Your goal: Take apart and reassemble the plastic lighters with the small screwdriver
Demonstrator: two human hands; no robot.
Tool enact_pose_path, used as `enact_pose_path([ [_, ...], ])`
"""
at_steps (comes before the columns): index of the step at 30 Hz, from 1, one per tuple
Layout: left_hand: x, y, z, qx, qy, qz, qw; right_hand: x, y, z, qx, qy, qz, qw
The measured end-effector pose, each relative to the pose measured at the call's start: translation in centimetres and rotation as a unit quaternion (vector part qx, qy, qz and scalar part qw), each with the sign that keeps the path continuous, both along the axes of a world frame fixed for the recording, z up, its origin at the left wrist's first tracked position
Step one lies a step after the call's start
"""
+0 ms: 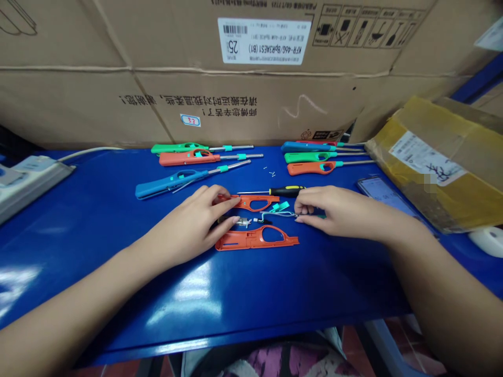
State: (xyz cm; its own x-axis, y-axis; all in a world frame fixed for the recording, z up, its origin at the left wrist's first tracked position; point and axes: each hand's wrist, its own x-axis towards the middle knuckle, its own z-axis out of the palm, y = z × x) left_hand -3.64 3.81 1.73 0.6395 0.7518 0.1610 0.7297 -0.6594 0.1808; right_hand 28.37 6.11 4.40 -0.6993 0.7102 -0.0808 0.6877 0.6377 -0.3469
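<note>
Several parts of a dismantled lighter lie in front of me. My left hand (206, 214) is over their left end, with a finger at the upper orange shell half (259, 202) and the thumb against a clear fuel tank (242, 222). The lower orange shell half (255, 239) lies hollow side up, nearer me. My right hand (324, 212) pinches the end of a thin grey wire (285, 213) between thumb and fingers. A turquoise trigger piece (280, 207) and a small black part (265, 222) are between the hands. Behind them lies a black-and-yellow screwdriver (286, 191).
At the back left lie green, orange and blue lighters (188, 158); more lighters (314, 157) lie back right. Small screws (272, 173) are between them. A phone (385, 193), a taped carton (436, 162) and a white mouse (487, 241) stand right. A power strip (33, 180) is left.
</note>
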Motion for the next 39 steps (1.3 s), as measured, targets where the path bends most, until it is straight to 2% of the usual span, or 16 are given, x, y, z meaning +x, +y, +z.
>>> enact_pose_path([
  [4,0.3,-0.3,-0.3,-0.025,-0.015,0.009,1.0,-0.3,0.2,-0.2,0.047,0.056,0.019,0.997],
  [9,0.5,-0.6,0.0,-0.032,-0.05,0.013,0.998,-0.2,0.4,-0.3,0.022,0.015,0.011,1.0],
  [11,0.4,-0.8,0.8,-0.007,-0.049,0.009,0.999,-0.4,-0.1,0.1,0.063,-0.015,0.004,0.998],
  [13,0.1,-1.1,1.8,0.004,-0.037,-0.006,0.999,-0.8,-0.8,0.7,0.137,-0.071,0.006,0.988],
  [16,-0.2,-1.6,2.8,-0.019,0.013,-0.037,0.999,-1.9,-2.1,1.6,0.204,-0.146,0.027,0.968],
  [18,-0.2,-1.8,2.9,-0.033,0.044,-0.052,0.997,-2.5,-2.6,1.7,0.219,-0.179,0.016,0.959],
  [22,0.4,-2.3,2.5,-0.088,0.029,-0.082,0.992,-2.6,-2.2,1.3,0.162,-0.184,-0.033,0.969],
  [26,1.4,-2.7,2.3,-0.127,-0.024,-0.081,0.988,-1.4,-1.4,0.8,0.076,-0.07,-0.036,0.994],
  [29,1.6,-2.8,2.2,-0.109,-0.021,-0.076,0.991,-0.9,-1.2,0.6,0.032,0.005,-0.042,0.999],
  [33,1.5,-2.6,1.9,-0.08,-0.003,-0.072,0.994,-1.3,-1.5,0.6,0.025,0.038,-0.027,0.999],
  [39,1.3,-2.3,1.7,-0.103,-0.034,-0.076,0.991,-1.9,-2.2,1.2,0.034,0.083,-0.025,0.996],
])
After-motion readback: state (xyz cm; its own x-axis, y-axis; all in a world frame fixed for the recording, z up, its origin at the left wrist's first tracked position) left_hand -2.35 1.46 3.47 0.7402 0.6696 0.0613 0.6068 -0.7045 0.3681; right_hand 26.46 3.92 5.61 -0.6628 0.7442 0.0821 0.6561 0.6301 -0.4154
